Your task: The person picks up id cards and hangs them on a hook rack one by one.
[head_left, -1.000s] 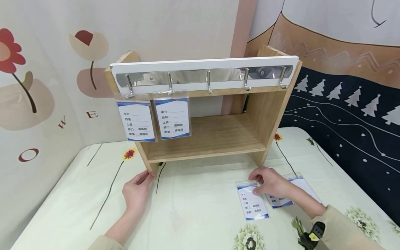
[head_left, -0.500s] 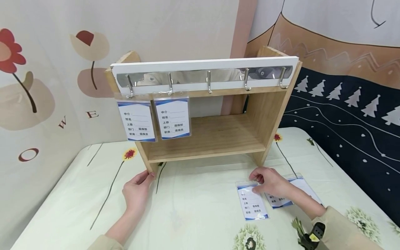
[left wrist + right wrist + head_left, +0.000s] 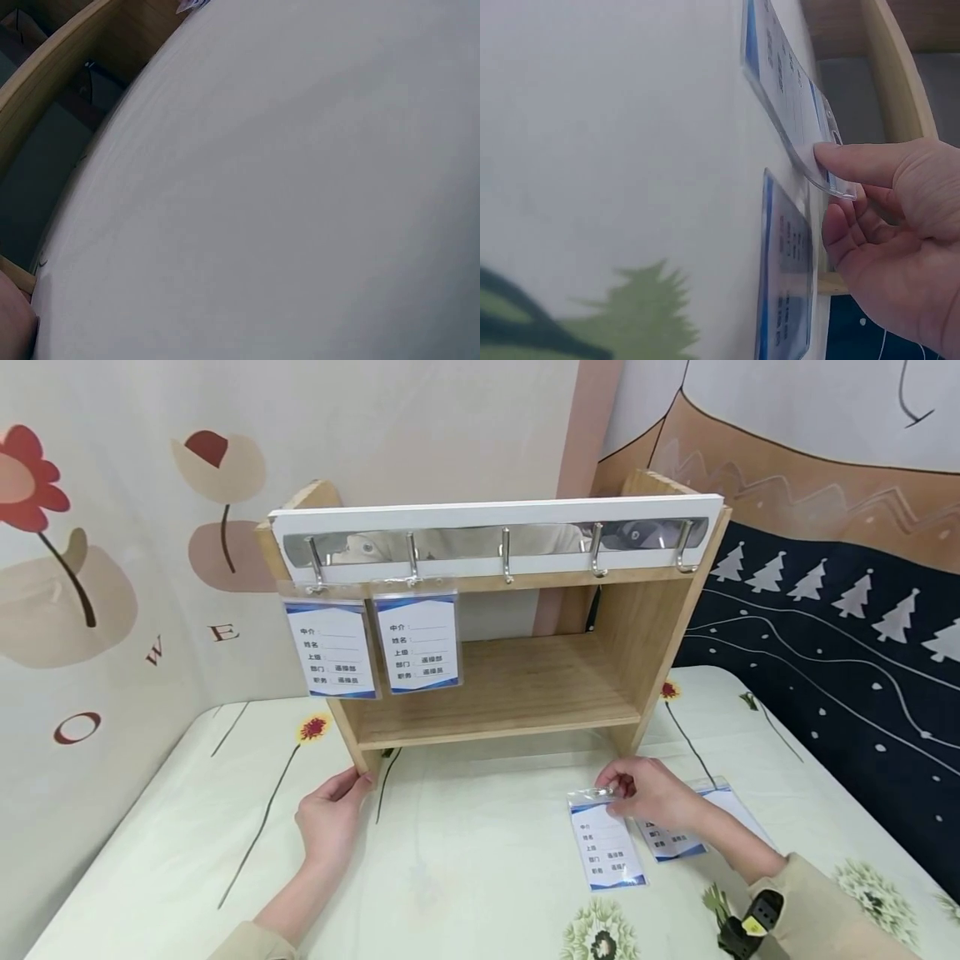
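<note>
In the head view my right hand (image 3: 654, 795) pinches the upper right corner of a clear-sleeved name badge (image 3: 607, 850) with a blue border. The right wrist view shows the thumb on the badge's face (image 3: 791, 97) and curled fingers behind, with this end raised off the cloth. A second badge (image 3: 738, 812) lies partly hidden under the right forearm. My left hand (image 3: 328, 822) holds the left leg (image 3: 358, 752) of a wooden shelf (image 3: 517, 685) at its foot. Two more badges hang from the shelf's hooks, a left one (image 3: 335, 652) and a right one (image 3: 418, 643).
A white hook rail (image 3: 465, 514) with several metal hooks runs along the shelf's top front. The shelf stands on a flower-printed cloth (image 3: 465, 860). Behind are a patterned curtain (image 3: 450, 427) and a dark tree-printed cloth (image 3: 817, 635) at the right.
The top edge of the badge in my right hand has risen slightly from the cloth. The head view has shifted a little. My left hand stays at the shelf leg.
</note>
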Motion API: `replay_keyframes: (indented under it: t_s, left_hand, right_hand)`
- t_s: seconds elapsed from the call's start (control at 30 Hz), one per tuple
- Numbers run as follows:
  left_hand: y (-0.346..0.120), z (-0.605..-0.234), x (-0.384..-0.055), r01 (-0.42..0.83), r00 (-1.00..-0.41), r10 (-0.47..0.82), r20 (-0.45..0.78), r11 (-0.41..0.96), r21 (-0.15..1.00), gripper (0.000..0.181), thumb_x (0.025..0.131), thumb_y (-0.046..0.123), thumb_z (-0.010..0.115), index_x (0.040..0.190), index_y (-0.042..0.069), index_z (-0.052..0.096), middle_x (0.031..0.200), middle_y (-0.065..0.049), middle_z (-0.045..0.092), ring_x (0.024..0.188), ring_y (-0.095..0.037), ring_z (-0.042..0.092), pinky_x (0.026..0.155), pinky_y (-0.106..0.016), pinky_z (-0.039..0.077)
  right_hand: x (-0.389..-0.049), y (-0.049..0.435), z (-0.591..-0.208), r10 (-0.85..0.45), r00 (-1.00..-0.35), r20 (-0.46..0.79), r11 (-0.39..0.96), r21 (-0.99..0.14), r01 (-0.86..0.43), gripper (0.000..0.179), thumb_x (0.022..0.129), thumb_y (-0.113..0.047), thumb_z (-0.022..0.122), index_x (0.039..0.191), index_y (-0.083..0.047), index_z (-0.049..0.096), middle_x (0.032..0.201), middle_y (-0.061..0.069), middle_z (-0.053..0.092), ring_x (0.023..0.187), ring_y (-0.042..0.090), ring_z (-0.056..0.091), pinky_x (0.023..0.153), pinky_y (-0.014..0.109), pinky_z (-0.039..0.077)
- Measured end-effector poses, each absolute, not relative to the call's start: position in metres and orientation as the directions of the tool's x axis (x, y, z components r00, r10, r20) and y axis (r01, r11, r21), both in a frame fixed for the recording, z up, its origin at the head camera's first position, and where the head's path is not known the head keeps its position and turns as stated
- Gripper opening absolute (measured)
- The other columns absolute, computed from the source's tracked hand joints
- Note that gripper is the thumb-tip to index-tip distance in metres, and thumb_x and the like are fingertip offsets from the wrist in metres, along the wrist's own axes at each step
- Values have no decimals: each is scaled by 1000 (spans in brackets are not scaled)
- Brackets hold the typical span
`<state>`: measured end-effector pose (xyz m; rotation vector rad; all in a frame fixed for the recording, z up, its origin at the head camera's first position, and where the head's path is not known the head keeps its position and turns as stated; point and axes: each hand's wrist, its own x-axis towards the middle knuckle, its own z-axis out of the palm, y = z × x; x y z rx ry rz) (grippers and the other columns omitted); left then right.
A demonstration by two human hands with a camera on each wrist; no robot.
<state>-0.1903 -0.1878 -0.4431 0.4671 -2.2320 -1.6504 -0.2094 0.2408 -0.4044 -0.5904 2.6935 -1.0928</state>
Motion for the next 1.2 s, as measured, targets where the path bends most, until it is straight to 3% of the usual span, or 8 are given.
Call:
replay_keyframes:
  t_s: [0.53,0.83,1.2]
  left_hand:
    - [-187,-442,-190,-69,-891,-450,64,274,959,34,97,21,73,122,-1,73,117,-20,72,80,16,60,71,-6,49]
    - [-189,-445,-191,-75,-888,-455,61,273,959,35,96,24,74,122,0,73,117,-19,73,87,7,65,72,-7,50]
    - [-188,-444,-191,-71,-893,-446,58,268,961,34,97,23,73,123,1,73,118,-19,72,83,12,62,72,-7,50]
  right_hand:
    - [-206,234,-397,-434,-900,42,603,-729,-324,22,89,2,75,109,-3,68,93,1,63,87,20,57,75,25,51]
    - [-207,226,-392,-415,-905,87,596,-726,-344,22,91,2,75,112,-2,69,98,0,66,89,18,60,78,25,54]
    - [-207,223,-392,-418,-903,100,569,-745,-346,22,91,2,75,111,-3,69,101,4,67,92,20,59,81,25,54]
